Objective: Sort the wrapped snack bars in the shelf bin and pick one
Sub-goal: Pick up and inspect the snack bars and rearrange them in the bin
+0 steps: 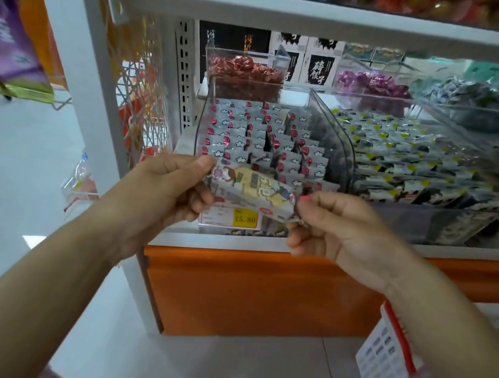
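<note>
Head view: the left hand [169, 187] and right hand [341, 229] each pinch one end of a wrapped bar [254, 191], held level just in front of the clear bin [333, 130]. The yellow tag [245, 219] below reads 15.80.

Snack bar [252, 192] up front: grey-white wrapper, pale yellow patch, busy cartoon print, small red oval logo. Bin bars [258, 133]: silver-grey wrappers, each with a red dot and a white cloud, repeating in rows. Neighbouring packets [420, 160]: grey and black with yellow corners. Price tag [245, 219]: yellow panel, dark digits. Shelf base [260, 291]: flat orange. Foil sweets [245, 69] behind: shiny red. Next sweets [373, 83]: purple. Far sweets [476, 92]: possibly blue-green, too blurred to be sure. Shelf frame [296, 12]: pale grey.
</note>
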The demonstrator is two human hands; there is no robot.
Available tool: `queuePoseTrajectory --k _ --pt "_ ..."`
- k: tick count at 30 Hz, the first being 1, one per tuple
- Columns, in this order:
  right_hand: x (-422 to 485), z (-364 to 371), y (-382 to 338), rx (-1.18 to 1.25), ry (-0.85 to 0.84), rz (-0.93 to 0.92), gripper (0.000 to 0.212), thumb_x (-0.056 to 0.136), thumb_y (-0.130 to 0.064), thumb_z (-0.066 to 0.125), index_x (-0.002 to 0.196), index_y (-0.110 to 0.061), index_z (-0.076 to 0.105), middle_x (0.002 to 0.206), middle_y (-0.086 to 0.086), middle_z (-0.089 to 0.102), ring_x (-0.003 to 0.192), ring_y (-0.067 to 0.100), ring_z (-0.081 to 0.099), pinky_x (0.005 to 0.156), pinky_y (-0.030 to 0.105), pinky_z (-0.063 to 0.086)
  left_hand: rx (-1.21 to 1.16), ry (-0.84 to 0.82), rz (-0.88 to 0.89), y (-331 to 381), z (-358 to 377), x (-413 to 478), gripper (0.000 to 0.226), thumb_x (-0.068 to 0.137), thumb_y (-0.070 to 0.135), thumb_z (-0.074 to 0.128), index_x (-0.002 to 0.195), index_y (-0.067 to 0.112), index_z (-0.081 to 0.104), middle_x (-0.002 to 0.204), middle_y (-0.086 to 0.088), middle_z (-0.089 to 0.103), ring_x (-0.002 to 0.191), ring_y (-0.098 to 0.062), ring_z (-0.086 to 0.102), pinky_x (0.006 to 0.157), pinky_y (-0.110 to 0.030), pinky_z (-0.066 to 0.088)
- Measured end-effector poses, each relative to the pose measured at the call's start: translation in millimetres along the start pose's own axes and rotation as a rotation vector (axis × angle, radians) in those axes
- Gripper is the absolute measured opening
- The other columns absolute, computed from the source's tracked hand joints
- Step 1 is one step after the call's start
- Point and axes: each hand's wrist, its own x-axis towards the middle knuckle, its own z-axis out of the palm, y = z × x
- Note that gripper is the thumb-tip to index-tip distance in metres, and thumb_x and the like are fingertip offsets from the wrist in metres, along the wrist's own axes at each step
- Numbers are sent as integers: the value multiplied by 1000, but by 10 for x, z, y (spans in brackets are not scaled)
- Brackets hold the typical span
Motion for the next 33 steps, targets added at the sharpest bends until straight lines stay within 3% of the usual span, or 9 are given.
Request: queuePoseTrajectory --k 3,5,10,16,18,21,23,29,33 --pt "31 -26 -1 33 -29 -32 17 75 -14 59 85 0 61 72 12 67 61 18 68 54 24 56 61 49 -11 -49 -12 7 35 87 34 50 66 15 71 59 -2 61 50 -6 51 45 -14 45" --pt "51 -42 -11 56 -38 -62 25 77 -15 57 94 3 61 76 13 68 63 18 68 55 24 56 111 69 -10 -67 -45 -3 33 91 31 47 73 13 68 61 -3 63 50 -6 51 46 -15 44" --pt "104 -12 19 87 -22 -116 28 81 -15 52 99 7 55 77 15 69 64 21 69 55 26 56 302 62 47 -86 -97 -69 40 95 23 45 61 4 55 45 0 56 38 -5 43 43 -11 38" --pt "126 34 52 -17 13 -168 20 79 -12 53 89 5 56 73 10 71 69 19 71 61 22 56 151 26 82 -60 -141 -74 41 94 17 44 59 16 65 52 -1 60 43 -8 48 47 -15 43" --pt "124 39 61 -70 48 -192 18 75 -10 56 86 4 56 74 9 72 70 20 71 62 22 56 52 -21 91 -44 -154 -68 38 94 12 42 68 18 69 58 -4 61 46 -8 49 49 -15 45" --pt "130 34 72 -109 107 -220 12 77 -4 57 87 3 56 75 9 71 71 23 71 62 24 57 -13 -76 113 -44 -157 -57 24 91 10 43 98 14 66 62 -5 63 49 -8 52 51 -15 47" --pt "133 43 63 -66 116 -227 11 80 1 56 92 2 55 76 10 70 69 25 70 60 27 57 -6 -87 126 -53 -164 -50 30 84 14 48 111 14 62 65 -6 65 52 -10 55 53 -16 49" --pt "120 73 28 62 81 -248 26 76 -15 59 101 -5 62 82 11 70 71 27 70 56 27 56 177 -62 176 -68 -113 -45 34 93 10 43 116 27 61 73 -9 69 61 -13 63 60 -19 52" --pt "96 53 29 -145 55 -347 23 77 -4 63 99 -13 65 96 4 71 81 23 69 65 26 56 81 -70 105 -32 -87 -51 35 83 35 50 115 31 62 90 -10 70 71 -16 65 65 -22 55"
